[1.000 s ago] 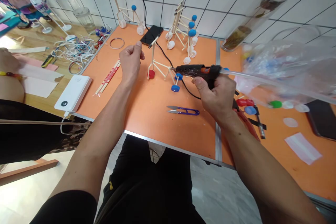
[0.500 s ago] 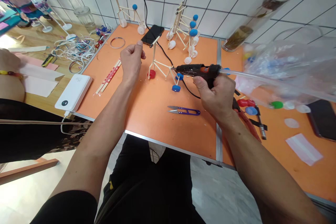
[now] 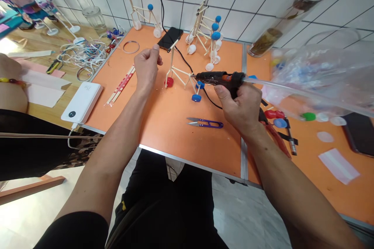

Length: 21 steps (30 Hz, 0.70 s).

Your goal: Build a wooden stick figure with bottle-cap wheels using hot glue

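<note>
My right hand (image 3: 242, 105) grips a black glue gun (image 3: 219, 78), with a long clear glue stick (image 3: 274, 83) running out of its back. The gun's nozzle meets the right-hand end of a small tricycle-like model (image 3: 179, 71) built of wooden sticks. This model stands on one red bottle cap (image 3: 169, 82) and two blue bottle caps (image 3: 196, 97). Just left of it, my left hand (image 3: 148, 66) is closed with its fingers curled, apart from the model; nothing shows in it. Thread snips (image 3: 205, 123) with a purple handle lie in front of the model.
Similar stick models (image 3: 147, 14) stand along the tiled wall, near a black phone (image 3: 170, 39). Wrapped chopsticks (image 3: 121, 85) and a white power bank (image 3: 82, 103) lie left. At right are a plastic bag (image 3: 324, 74) and a glass tumbler (image 3: 295, 13). Another person's arm (image 3: 11, 85) rests far left.
</note>
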Available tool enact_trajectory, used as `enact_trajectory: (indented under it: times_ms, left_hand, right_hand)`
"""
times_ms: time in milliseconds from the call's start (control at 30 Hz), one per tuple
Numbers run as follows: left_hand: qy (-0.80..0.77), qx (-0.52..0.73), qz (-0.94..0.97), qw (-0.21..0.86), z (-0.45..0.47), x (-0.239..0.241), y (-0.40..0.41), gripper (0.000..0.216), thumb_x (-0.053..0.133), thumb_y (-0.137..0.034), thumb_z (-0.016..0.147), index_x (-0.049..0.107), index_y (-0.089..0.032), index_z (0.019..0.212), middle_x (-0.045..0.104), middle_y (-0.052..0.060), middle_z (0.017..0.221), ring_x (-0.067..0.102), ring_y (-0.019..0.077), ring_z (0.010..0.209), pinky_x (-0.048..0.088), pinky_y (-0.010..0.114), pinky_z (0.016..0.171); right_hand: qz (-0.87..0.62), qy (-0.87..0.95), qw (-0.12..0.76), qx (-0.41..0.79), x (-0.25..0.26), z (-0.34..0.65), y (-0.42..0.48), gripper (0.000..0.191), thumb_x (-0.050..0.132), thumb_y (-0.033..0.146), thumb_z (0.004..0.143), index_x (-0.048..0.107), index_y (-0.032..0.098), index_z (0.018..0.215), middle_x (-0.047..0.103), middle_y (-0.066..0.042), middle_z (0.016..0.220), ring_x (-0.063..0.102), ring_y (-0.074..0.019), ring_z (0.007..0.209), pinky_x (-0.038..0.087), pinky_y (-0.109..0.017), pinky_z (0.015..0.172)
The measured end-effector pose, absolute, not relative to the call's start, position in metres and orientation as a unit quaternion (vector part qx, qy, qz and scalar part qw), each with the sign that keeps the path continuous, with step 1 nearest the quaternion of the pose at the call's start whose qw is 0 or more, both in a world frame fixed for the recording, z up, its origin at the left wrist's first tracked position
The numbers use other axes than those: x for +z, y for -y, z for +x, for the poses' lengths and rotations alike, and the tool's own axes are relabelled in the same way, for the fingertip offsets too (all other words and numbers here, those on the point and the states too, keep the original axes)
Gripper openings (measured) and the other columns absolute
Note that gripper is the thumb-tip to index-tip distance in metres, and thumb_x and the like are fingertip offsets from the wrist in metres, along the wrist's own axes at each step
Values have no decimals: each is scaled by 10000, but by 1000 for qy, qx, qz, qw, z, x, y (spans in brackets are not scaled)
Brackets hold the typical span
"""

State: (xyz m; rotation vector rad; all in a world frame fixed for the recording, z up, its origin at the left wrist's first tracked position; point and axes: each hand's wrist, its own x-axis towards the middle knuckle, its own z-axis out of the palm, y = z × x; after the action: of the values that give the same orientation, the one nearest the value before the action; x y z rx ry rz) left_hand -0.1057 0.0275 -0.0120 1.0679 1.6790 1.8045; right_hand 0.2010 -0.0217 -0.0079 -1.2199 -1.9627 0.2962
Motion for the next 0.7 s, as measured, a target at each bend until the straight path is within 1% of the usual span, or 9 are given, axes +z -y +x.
enact_trajectory:
  times_ms: [167, 300, 367, 500, 700]
  left_hand:
    - [-605, 659, 385, 227, -105, -12, -28, 692, 892, -567, 1130, 560, -264, 603, 665, 20, 619, 584, 156, 563, 405, 354, 556]
    - [-598, 662, 388, 231, -107, -14, -29, 693, 896, -579, 1124, 564, -261, 606, 664, 21, 628, 592, 164, 584, 410, 344, 559]
    - [-598, 662, 388, 233, -108, -15, -29, 685, 896, -584, 1124, 583, -260, 609, 668, 24, 633, 595, 169, 590, 407, 344, 558]
    - [-598, 662, 387, 233, -109, -17, -30, 675, 874, -583, 1145, 622, -255, 612, 693, 33, 664, 578, 162, 589, 401, 345, 562]
    - [-599, 666, 384, 226, -109, -19, -32, 676, 864, -585, 1154, 635, -246, 617, 707, 34, 672, 555, 153, 577, 373, 341, 551]
  right_hand:
    - [-478, 777, 394, 110, -8, 200, 22, 316, 750, 577, 1101, 713, 303, 950, 661, -62, 781, 691, -310, 785, 539, -475, 752]
    - [-475, 777, 404, 88, -13, 200, 18, 408, 720, 646, 1099, 670, 291, 905, 583, -33, 724, 635, -276, 727, 468, -440, 701]
    - [-470, 778, 410, 80, -15, 200, 16, 421, 708, 654, 1084, 648, 286, 889, 540, -17, 708, 601, -257, 698, 437, -428, 690]
    - [-466, 778, 414, 80, -16, 199, 15, 397, 707, 626, 1079, 623, 287, 889, 499, -3, 704, 574, -245, 682, 433, -425, 702]
    - [-472, 774, 415, 79, -16, 199, 15, 416, 699, 638, 1070, 590, 293, 863, 496, -6, 692, 557, -242, 670, 422, -425, 692]
